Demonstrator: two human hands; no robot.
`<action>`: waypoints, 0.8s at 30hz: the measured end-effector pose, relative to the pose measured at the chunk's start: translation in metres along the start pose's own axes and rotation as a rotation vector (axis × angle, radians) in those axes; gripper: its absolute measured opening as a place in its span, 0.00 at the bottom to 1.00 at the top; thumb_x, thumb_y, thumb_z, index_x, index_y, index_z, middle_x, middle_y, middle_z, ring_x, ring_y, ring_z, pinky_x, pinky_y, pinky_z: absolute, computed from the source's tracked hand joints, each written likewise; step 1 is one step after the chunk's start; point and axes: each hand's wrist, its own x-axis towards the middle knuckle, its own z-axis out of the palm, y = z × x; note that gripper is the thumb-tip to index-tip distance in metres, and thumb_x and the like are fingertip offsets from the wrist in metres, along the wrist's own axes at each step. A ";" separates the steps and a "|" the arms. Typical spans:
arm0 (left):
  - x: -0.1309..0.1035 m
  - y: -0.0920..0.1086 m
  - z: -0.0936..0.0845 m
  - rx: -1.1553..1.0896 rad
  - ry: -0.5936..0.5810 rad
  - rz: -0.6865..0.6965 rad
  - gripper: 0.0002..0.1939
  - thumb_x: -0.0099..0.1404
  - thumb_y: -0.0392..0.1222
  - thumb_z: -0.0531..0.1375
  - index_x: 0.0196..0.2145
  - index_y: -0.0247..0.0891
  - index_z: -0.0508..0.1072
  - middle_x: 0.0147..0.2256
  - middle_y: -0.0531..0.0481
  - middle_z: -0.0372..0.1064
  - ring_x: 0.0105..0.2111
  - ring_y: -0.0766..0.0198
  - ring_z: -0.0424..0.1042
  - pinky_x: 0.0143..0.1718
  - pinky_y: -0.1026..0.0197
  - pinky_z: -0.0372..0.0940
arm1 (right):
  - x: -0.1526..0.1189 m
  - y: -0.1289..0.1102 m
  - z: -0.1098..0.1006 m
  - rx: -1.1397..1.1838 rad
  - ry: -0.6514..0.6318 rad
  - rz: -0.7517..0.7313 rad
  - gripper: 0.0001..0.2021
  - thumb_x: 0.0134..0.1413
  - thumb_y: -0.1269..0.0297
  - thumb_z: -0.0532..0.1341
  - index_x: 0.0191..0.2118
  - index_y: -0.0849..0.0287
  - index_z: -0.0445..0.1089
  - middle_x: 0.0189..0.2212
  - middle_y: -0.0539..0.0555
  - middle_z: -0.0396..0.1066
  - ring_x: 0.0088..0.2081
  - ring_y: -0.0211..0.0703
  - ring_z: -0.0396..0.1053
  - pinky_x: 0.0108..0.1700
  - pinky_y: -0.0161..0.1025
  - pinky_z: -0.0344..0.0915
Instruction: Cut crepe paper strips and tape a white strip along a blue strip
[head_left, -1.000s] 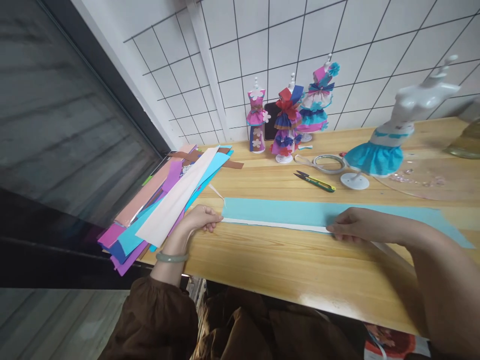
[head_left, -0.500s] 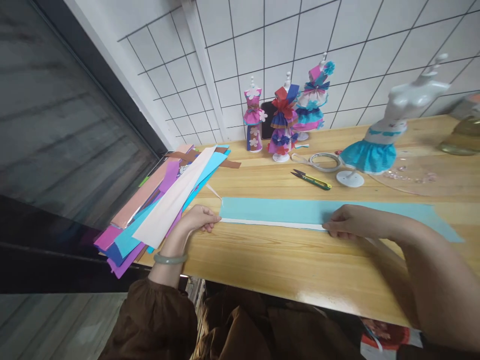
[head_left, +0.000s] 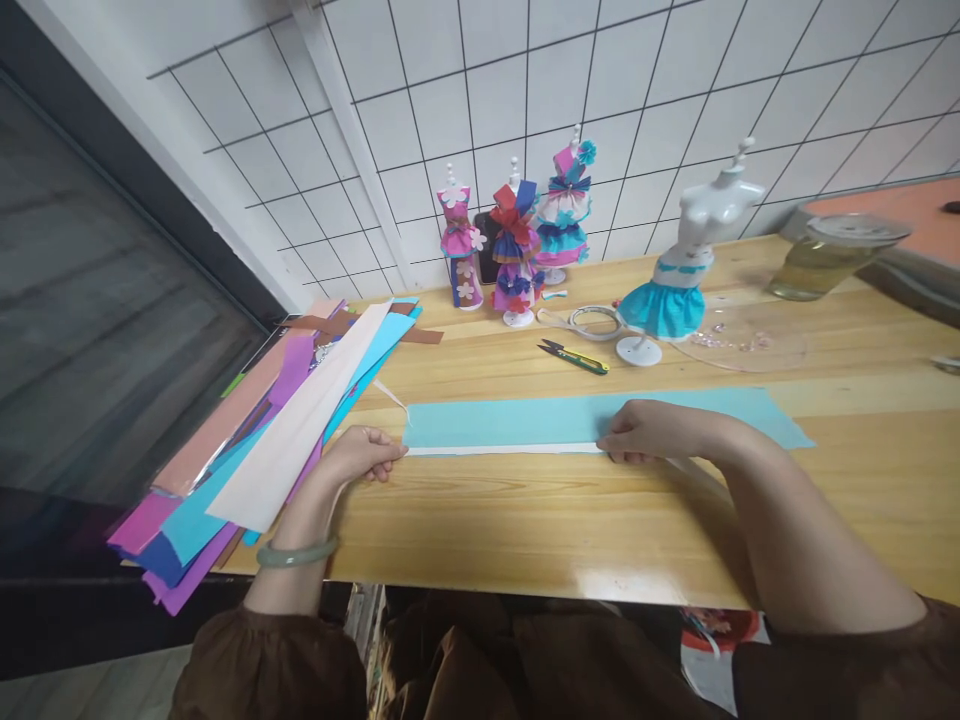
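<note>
A long light-blue strip of crepe paper (head_left: pixel 510 420) lies flat across the table. Along its near edge runs a narrow white tape (head_left: pixel 502 449). My left hand (head_left: pixel 367 452) pinches the tape's left end at the paper's corner. Farther right, my right hand (head_left: pixel 637 432) is closed on the tape at the same edge, its fingertips partly hidden. A loose pale end of tape trails from behind that hand. Just beyond the paper lie yellow-and-green thread snips (head_left: pixel 574 357) and a roll of tape (head_left: pixel 595 321).
A pile of coloured paper sheets (head_left: pixel 300 420) lies at the left. Small dressed mannequins (head_left: pixel 516 250) stand by the tiled wall. A white mannequin in a blue skirt (head_left: pixel 664 308) stands right of the snips, near a clear sheet with beads (head_left: pixel 742 340) and a glass container (head_left: pixel 832 258).
The view has swung to the right, so everything sits farther left and more of the table's right side shows. Both hands keep their hold on the tape.
</note>
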 end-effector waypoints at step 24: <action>-0.002 0.005 0.000 0.017 -0.021 -0.018 0.18 0.43 0.53 0.63 0.18 0.34 0.65 0.16 0.53 0.64 0.16 0.68 0.66 0.16 0.68 0.53 | -0.002 -0.008 0.001 -0.070 0.035 0.065 0.12 0.41 0.58 0.55 0.20 0.60 0.68 0.22 0.54 0.70 0.23 0.40 0.65 0.25 0.35 0.57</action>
